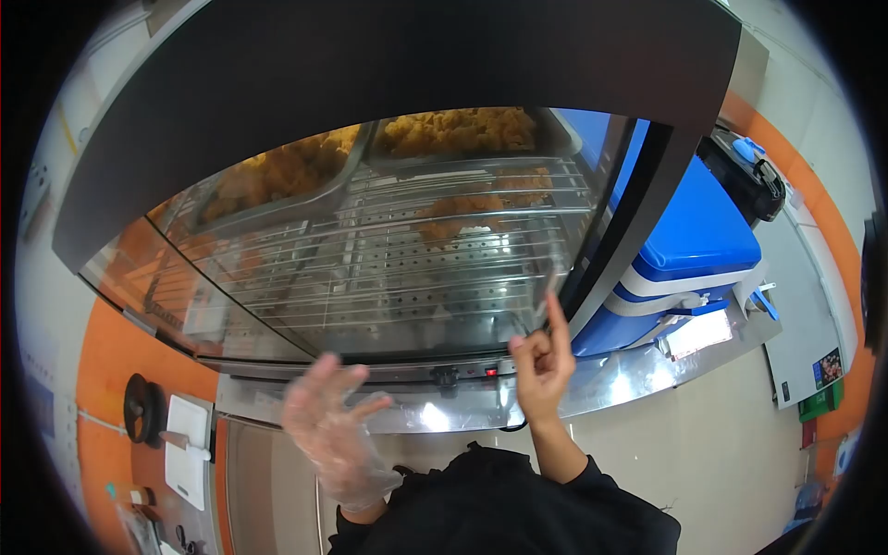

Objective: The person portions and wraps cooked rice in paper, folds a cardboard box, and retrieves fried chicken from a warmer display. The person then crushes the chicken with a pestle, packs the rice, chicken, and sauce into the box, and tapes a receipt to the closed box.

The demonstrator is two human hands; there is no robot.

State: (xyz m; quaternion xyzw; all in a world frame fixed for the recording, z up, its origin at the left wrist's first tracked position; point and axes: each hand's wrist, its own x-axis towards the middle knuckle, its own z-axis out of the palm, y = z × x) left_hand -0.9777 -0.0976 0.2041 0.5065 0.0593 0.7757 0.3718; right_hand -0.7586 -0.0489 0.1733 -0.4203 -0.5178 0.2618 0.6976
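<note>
A glass-fronted display cabinet point(444, 357) stands before me, with wire racks inside. Two metal trays of fried food point(458, 132) sit on the upper rack, and a few loose fried pieces point(462, 217) lie on the rack below. My left hand point(335, 425), in a clear plastic glove, is raised at the cabinet's lower front, fingers spread, slightly blurred and holding nothing. My bare right hand point(544, 365) is at the lower right of the glass, index finger stretched upward against or close to it, thumb apart, the other fingers curled. Nothing shows in it.
A blue cooler box point(698, 227) stands on the counter right of the cabinet, with a black appliance point(754, 180) behind it. At the lower left are a white cutting board point(188, 449) with a knife and a black round object point(144, 409).
</note>
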